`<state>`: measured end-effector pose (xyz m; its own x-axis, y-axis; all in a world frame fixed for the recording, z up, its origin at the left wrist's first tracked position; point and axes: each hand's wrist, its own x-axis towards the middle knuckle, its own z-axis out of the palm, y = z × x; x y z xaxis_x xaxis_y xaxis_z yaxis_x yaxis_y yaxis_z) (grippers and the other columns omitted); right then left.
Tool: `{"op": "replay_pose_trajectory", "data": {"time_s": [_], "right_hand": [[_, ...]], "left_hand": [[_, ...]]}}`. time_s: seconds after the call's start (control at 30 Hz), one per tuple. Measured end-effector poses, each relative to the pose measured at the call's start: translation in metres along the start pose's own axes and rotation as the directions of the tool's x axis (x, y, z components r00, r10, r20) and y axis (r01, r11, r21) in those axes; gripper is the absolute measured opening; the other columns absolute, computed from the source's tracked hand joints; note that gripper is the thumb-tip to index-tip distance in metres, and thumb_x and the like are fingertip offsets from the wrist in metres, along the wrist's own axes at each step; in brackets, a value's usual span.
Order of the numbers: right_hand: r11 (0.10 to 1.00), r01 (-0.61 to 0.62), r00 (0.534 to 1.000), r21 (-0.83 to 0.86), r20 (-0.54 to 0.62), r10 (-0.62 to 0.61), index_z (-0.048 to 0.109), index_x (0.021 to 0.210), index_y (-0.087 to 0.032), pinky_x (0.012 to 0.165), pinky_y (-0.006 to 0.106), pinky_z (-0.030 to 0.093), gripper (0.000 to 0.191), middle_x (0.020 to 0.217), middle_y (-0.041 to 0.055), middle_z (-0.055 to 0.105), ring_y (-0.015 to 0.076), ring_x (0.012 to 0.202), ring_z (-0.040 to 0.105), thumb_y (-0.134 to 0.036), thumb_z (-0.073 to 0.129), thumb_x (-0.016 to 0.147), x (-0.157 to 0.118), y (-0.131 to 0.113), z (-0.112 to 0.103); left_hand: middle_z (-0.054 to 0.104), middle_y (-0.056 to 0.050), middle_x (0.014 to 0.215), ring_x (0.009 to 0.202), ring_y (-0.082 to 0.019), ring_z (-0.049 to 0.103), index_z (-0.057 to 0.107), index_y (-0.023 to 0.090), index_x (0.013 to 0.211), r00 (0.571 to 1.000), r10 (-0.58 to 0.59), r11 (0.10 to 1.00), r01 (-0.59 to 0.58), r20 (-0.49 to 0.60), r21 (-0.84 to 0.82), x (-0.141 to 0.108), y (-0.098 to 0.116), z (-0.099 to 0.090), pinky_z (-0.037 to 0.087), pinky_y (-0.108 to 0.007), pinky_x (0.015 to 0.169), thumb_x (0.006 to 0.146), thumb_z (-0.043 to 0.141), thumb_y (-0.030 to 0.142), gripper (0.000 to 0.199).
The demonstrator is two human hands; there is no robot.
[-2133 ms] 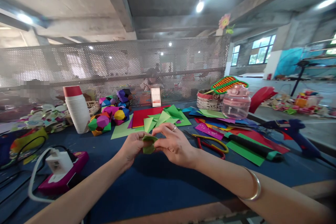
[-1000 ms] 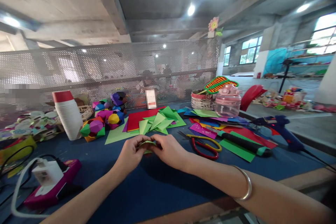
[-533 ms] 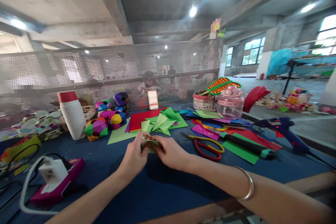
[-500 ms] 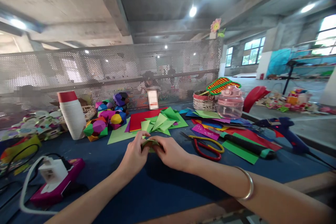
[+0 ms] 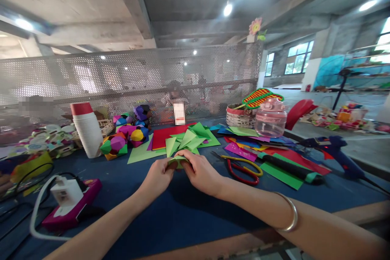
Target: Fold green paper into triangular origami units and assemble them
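Between my two hands is a small piece of light green paper (image 5: 179, 163), held just above the blue table (image 5: 179, 227). My left hand (image 5: 161, 174) pinches its left end with thumb and fingers. On the other side my right hand (image 5: 199, 172) grips the right end, its fingers bent over the top. Most of the paper is hidden by the fingers, so its folds cannot be made out. Right behind my hands lies a loose heap of folded green paper pieces (image 5: 190, 139). A red paper sheet (image 5: 164, 137) and a flat light green sheet (image 5: 140, 154) lie beside the heap.
Scissors (image 5: 243, 170), a black-handled cutter (image 5: 286, 166) and a blue glue gun (image 5: 336, 152) lie to the right. A pink bottle (image 5: 271, 122) stands behind them. Stacked paper cups (image 5: 88, 132), colourful paper balls (image 5: 117, 145) and a magenta power strip (image 5: 74, 211) are on the left.
My left fingers, raised over the paper before, have come down to pinch its left end. My right fingers have shifted along the top edge. The view has turned slightly left.
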<state>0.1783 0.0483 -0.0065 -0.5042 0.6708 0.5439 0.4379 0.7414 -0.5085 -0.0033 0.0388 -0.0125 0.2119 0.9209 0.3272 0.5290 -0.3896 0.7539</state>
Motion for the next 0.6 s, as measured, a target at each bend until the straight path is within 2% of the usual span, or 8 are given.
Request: {"op": "replay_pose_trajectory", "data": {"time_s": [0.07, 0.17, 0.27, 0.37, 0.6], "right_hand": [[1.000, -0.019, 1.000, 0.005, 0.007, 0.018, 0.055, 0.123, -0.016, 0.085, 0.035, 0.047, 0.029, 0.106, 0.0114, 0.072, 0.0240, 0.096, 0.068, -0.011, 0.045, 0.096, 0.0010, 0.0021, -0.0002], [0.999, -0.041, 0.999, 0.005, 0.018, 0.041, 0.055, 0.121, -0.016, 0.073, 0.029, 0.046, 0.028, 0.095, 0.0084, 0.072, 0.0198, 0.079, 0.066, -0.011, 0.046, 0.096, 0.0026, 0.0056, -0.0013], [0.999, -0.033, 0.999, -0.006, 0.041, 0.033, 0.063, 0.101, -0.017, 0.066, 0.026, 0.041, 0.019, 0.082, 0.0043, 0.070, 0.0171, 0.070, 0.061, -0.008, 0.049, 0.092, 0.0037, 0.0057, -0.0039], [1.000, -0.013, 0.998, -0.011, 0.057, 0.014, 0.064, 0.083, -0.018, 0.063, 0.026, 0.038, 0.017, 0.076, 0.0028, 0.068, 0.0161, 0.067, 0.059, -0.008, 0.051, 0.090, 0.0043, 0.0033, -0.0063], [1.000, 0.012, 0.998, 0.021, 0.053, -0.013, 0.067, 0.103, -0.018, 0.073, 0.028, 0.045, 0.023, 0.094, 0.0065, 0.074, 0.0194, 0.082, 0.067, -0.014, 0.046, 0.097, 0.0050, 0.0085, -0.0034]], "left_hand": [[0.040, 0.004, 0.052, 0.050, -0.013, 0.036, 0.062, 0.018, 0.075, 1.000, -0.002, 1.000, 0.002, -0.010, 0.016, 0.0002, -0.0001, -0.0004, 0.026, -0.023, 0.048, 0.083, 0.047, 0.037, 0.026], [0.045, 0.003, 0.053, 0.050, -0.015, 0.041, 0.063, 0.019, 0.073, 1.000, -0.003, 0.999, 0.005, -0.028, 0.052, 0.0003, -0.0004, -0.0022, 0.027, -0.024, 0.049, 0.084, 0.048, 0.037, 0.026], [0.051, 0.000, 0.056, 0.054, -0.017, 0.048, 0.064, 0.020, 0.071, 0.999, -0.002, 0.996, 0.006, -0.046, 0.086, -0.0003, -0.0002, -0.0045, 0.030, -0.024, 0.051, 0.086, 0.050, 0.036, 0.026], [0.058, -0.001, 0.060, 0.059, -0.019, 0.053, 0.066, 0.021, 0.072, 0.998, -0.001, 0.994, 0.008, -0.068, 0.110, -0.0005, -0.0005, -0.0058, 0.034, -0.025, 0.054, 0.085, 0.052, 0.034, 0.023], [0.059, -0.001, 0.059, 0.062, -0.021, 0.058, 0.069, 0.021, 0.074, 0.996, 0.006, 0.993, 0.005, -0.090, 0.115, 0.0019, -0.0028, -0.0065, 0.036, -0.025, 0.053, 0.087, 0.052, 0.035, 0.025]]}}
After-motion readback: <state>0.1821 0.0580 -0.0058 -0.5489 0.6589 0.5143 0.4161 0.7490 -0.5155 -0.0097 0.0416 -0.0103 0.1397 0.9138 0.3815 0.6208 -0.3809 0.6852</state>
